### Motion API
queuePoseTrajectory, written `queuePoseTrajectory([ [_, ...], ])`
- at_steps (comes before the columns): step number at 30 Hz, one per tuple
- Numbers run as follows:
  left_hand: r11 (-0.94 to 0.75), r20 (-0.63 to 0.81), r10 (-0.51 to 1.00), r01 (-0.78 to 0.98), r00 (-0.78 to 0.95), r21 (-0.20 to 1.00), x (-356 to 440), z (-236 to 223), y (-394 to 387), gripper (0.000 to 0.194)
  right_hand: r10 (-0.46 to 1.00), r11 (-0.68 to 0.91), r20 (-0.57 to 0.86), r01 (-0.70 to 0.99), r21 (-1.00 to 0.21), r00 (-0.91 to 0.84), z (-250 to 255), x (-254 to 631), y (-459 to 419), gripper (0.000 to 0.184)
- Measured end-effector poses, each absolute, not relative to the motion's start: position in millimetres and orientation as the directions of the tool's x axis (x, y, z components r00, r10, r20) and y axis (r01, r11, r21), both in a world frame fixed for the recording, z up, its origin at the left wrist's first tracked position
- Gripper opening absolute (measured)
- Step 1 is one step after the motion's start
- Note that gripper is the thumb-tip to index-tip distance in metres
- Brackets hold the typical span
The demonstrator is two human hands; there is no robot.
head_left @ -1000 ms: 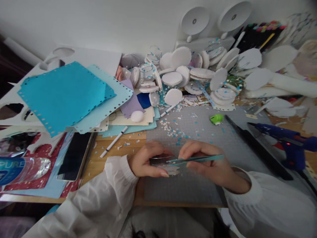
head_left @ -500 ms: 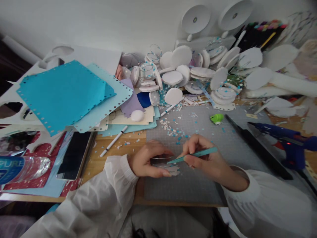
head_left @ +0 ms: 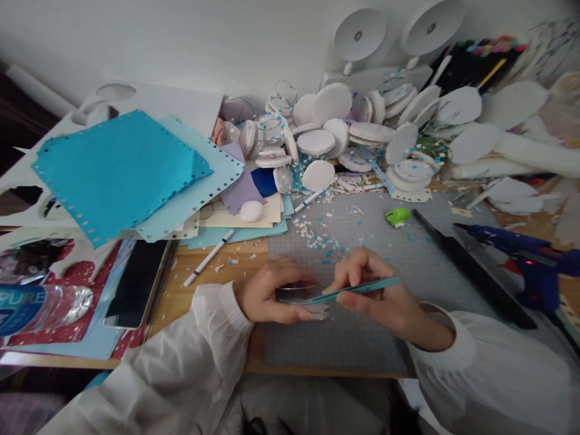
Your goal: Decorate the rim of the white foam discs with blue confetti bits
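My left hand [head_left: 278, 291] is curled around a small thin-rimmed ring [head_left: 296, 291] with pale paper bits along its near edge, held low over the grey cutting mat [head_left: 335, 350]. Fingers and thumb cover part of the ring. Between the thumb and fingers of my right hand [head_left: 369, 287] is a pair of teal tweezers [head_left: 357, 290], slanting down to the left. Their tips reach the ring's near edge; whether they pinch a paper bit is too small to tell. White and blue confetti [head_left: 317, 235] lies scattered on the mat just beyond both hands.
White discs [head_left: 317, 142] and decorated rings are heaped at the back. To the right lie a blue glue gun [head_left: 525, 248], a long black tool [head_left: 471, 266] and a green punch [head_left: 397, 217]. At left are blue sheets [head_left: 122, 175], a pen [head_left: 208, 258], a phone [head_left: 133, 284] and a bottle [head_left: 45, 308].
The tweezers have turned slightly in my right hand, and their tips have shifted a little to the right along the ring's edge. My left hand stays in place around the ring.
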State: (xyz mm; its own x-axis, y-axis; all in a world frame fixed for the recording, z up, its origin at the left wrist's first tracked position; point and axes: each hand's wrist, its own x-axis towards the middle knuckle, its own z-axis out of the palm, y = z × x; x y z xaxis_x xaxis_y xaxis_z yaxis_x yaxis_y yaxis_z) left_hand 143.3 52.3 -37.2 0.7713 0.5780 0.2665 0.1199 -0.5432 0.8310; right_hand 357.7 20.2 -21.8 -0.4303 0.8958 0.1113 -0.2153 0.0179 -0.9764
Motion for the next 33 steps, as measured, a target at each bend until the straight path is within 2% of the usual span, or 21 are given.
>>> queuePoseTrajectory([
  [8, -0.541, 0.263, 0.572, 0.117, 0.777, 0.833, 143, -38, 53, 0.064, 0.879, 0.074, 0.158, -0.200, -0.977, -0.450, -25, 359, 19, 0.023],
  [12, -0.537, 0.280, 0.576, 0.097, 0.768, 0.838, 143, -40, 53, 0.062, 0.879, 0.050, 0.146, -0.216, -0.975, -0.454, -25, 361, 18, 0.021],
  [17, -0.546, 0.290, 0.610, 0.126, 0.737, 0.828, 141, -39, 51, 0.061, 0.950, -0.002, 0.090, -0.293, -0.956, -0.300, -28, 364, 26, 0.019],
  [21, -0.578, 0.306, 0.661, 0.204, 0.685, 0.790, 135, -35, 51, 0.067, 0.992, -0.025, 0.026, -0.388, -0.921, -0.126, -25, 368, 38, 0.023],
  [24, -0.594, 0.279, 0.690, 0.303, 0.668, 0.745, 129, -34, 53, 0.076, 0.999, 0.002, 0.014, -0.375, -0.927, -0.030, -20, 370, 46, 0.023],
  [27, -0.636, 0.280, 0.700, 0.396, 0.657, 0.662, 123, -34, 56, 0.086, 0.999, 0.054, 0.050, -0.329, -0.943, 0.019, -17, 372, 50, 0.022],
  [33, -0.696, 0.268, 0.668, 0.454, 0.695, 0.557, 123, -35, 59, 0.083, 0.991, 0.132, 0.132, -0.223, -0.966, 0.014, -28, 385, 54, 0.019],
])
